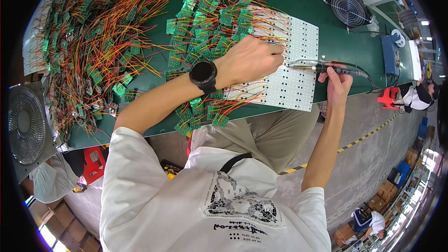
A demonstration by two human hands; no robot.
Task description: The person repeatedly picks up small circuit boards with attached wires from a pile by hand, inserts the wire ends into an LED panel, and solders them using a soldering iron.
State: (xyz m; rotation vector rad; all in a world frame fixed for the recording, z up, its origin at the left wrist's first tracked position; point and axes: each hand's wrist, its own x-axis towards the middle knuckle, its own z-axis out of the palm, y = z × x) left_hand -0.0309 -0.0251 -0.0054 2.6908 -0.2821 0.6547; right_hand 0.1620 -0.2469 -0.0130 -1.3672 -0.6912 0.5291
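Observation:
My right hand (337, 84) grips a soldering iron (322, 68) by its dark handle. A thin metal guide tube runs above the iron's tip, which points left at a white perforated LED panel (301, 86). Over that panel, close to the tip, my left hand (252, 61) is closed with its fingers bent down. Whatever its fingertips pinch is hidden from view. Small green circuit boards (200, 32) with red and yellow wires (268, 16) lie along the panel's left side, their wires reaching across it. My left forearm crosses over some of these boards.
A large tangled heap of wired boards (93, 42) covers the table's left. A black fan (348, 7) and a blue box (391, 55) with a wire spool stand to the right. Another fan (25, 123) is at far left. Other people sit on stools nearby.

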